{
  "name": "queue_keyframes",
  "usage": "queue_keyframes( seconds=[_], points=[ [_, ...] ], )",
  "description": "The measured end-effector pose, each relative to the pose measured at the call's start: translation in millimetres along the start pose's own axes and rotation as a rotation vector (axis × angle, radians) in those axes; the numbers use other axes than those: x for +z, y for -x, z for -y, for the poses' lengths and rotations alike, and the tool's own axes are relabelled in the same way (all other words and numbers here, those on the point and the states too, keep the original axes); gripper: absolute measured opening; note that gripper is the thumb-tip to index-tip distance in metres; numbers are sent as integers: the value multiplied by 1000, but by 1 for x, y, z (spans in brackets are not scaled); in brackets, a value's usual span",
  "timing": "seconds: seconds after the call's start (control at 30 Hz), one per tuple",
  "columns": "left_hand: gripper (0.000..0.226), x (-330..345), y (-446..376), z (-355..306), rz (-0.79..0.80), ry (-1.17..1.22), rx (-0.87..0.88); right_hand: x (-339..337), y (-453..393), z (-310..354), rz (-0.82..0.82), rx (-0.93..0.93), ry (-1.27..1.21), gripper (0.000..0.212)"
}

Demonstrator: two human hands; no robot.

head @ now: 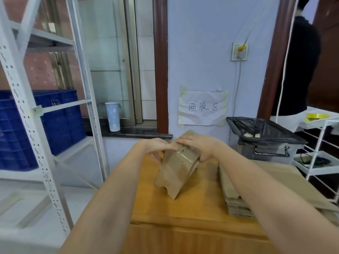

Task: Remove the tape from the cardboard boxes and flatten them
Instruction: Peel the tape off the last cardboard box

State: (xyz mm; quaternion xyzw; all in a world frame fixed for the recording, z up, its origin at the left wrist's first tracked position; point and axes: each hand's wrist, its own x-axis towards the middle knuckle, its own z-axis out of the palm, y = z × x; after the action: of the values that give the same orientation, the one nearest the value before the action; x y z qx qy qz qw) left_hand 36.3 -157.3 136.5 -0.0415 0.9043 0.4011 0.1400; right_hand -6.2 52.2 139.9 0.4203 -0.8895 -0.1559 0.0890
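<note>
Now the brown taped cardboard box (177,166) tilts above the yellow wooden table (198,204), long axis running up and away, left hand (157,148) and right hand (200,146) clamping curled fingers around its top end.

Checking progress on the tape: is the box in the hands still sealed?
Still sealed: clear tape spans the small brown cardboard box seam; both hands grip it.

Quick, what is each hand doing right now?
Left hand: closed on the box, at its top left.
Right hand: closed on the same box, at its top right.
</note>
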Motion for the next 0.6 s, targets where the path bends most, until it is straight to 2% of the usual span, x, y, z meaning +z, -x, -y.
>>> queue_keyframes(
  seconds=[0.1,0.27,0.37,0.5,0.6],
  points=[
    [78,12,-2,7,-7,57,-21,12,0,5,-13,31,-8,100],
    [90,21,-2,19,11,127,-46,19,-3,14,-112,156,145,52],
    [91,27,-2,22,-2,88,-14,29,-6,14,-93,188,51,46],
    [91,31,-8,26,-122,-41,172,42,-6,14,-41,171,-172,47],
    [84,33,-13,29,-80,-238,239,45,-2,17,-41,216,-268,51]
  ],
)
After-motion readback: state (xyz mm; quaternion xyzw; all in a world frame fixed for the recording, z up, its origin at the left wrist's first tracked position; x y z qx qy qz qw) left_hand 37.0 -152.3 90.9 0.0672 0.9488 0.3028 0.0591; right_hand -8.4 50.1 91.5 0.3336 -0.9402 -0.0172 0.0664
